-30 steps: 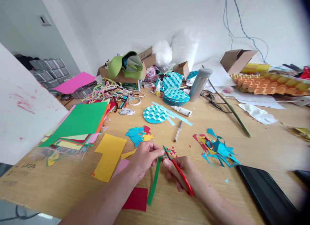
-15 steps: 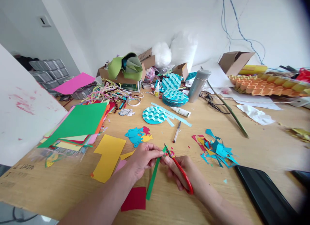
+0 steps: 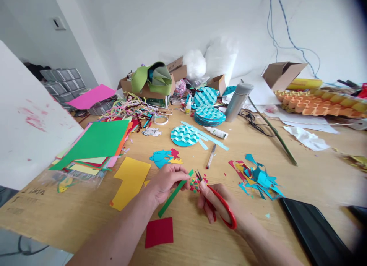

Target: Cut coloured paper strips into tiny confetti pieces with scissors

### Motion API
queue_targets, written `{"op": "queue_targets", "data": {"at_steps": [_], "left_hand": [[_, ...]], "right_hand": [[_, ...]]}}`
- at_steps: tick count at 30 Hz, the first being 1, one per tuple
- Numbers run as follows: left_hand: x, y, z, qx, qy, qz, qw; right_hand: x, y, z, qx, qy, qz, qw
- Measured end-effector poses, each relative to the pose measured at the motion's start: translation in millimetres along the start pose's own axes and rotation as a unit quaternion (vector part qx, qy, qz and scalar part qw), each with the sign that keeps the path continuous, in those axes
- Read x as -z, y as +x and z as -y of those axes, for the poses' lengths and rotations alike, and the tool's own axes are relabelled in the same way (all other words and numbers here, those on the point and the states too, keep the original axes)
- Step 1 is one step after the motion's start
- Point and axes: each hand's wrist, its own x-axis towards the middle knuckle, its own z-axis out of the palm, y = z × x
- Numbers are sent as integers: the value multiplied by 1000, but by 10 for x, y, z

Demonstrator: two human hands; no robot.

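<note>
My left hand (image 3: 169, 182) pinches a green paper strip (image 3: 174, 197) near its upper end, and the strip's tail slants down toward me. In my right hand (image 3: 216, 201) is a pair of red-handled scissors (image 3: 225, 206), the blades slightly parted and just right of the strip's tip, apart from it. Beneath, between both hands, lies a small heap of red, green and yellow paper bits (image 3: 195, 185). A dark red paper piece (image 3: 159, 232) is on the table below the strip. Beyond my left hand are blue fish cutouts (image 3: 160, 158) with red and yellow ones.
Blue paper scraps (image 3: 262, 178) lie to the right, near a black tablet-like device (image 3: 312, 227). A pen (image 3: 211, 157) and a wave-patterned disc (image 3: 184, 135) are ahead. To the left are yellow paper (image 3: 132, 182) and stacked coloured sheets (image 3: 97, 140). A grey flask (image 3: 238, 102) stands farther back.
The scissors have drawn away from the strip to the right. My left hand has shifted slightly left with the strip, now more tilted, uncovering the heap of bits.
</note>
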Motion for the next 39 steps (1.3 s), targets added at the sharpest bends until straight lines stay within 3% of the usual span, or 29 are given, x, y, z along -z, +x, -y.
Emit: {"op": "queue_targets", "data": {"at_steps": [6,16,39], "left_hand": [[79,-22,-57,45,0,70,997],[170,8,-76,13,93,39,995],[64,11,-47,24,111,-4,993]], "right_hand": [[31,-25,21,17,-12,26,999],[40,-43,-13,35,-44,77,995],[-7,-14,-59,22,-40,69,997]]}}
